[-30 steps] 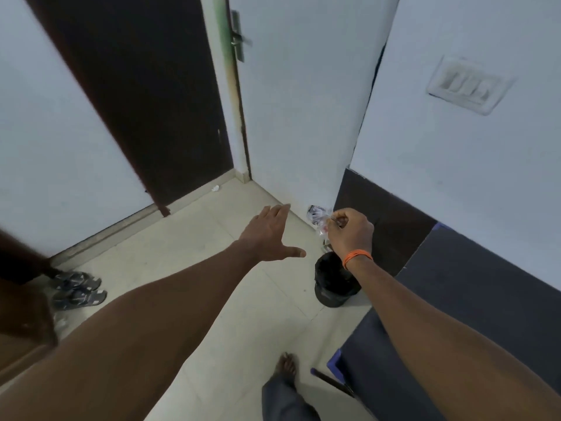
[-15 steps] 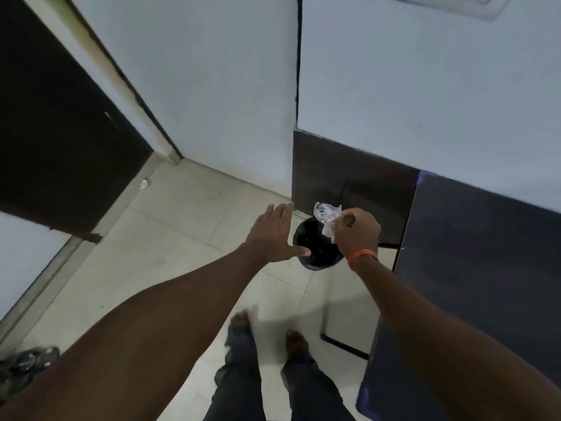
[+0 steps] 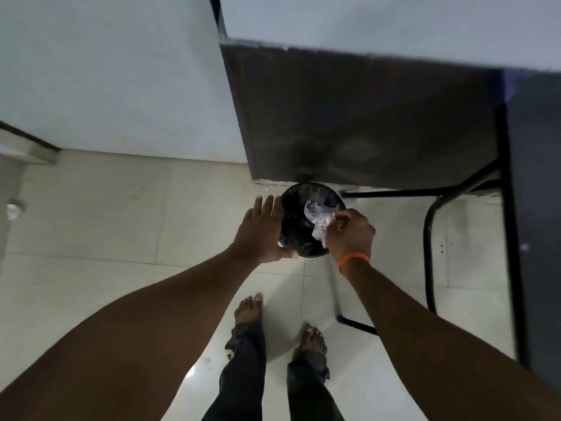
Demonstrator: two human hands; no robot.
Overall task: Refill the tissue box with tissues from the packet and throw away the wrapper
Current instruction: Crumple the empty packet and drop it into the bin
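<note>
A round black bin [image 3: 296, 235] stands on the pale tiled floor against a dark wall panel. Directly over its mouth my right hand [image 3: 350, 235], with an orange band on the wrist, pinches a crumpled clear plastic wrapper [image 3: 318, 218]. My left hand [image 3: 258, 233] hovers flat with fingers spread at the bin's left rim, holding nothing; whether it touches the rim I cannot tell. No tissue box or packet is in view.
A dark table [image 3: 534, 208] with black metal legs [image 3: 431, 238] stands to the right of the bin. A white wall [image 3: 115, 80] rises behind. My bare feet [image 3: 247, 308] stand just short of the bin. A small scrap [image 3: 13, 209] lies at far left.
I have stepped up to the bin and tilted my view down. Both hands came in over it; the wrapper now hangs above the bin's mouth.
</note>
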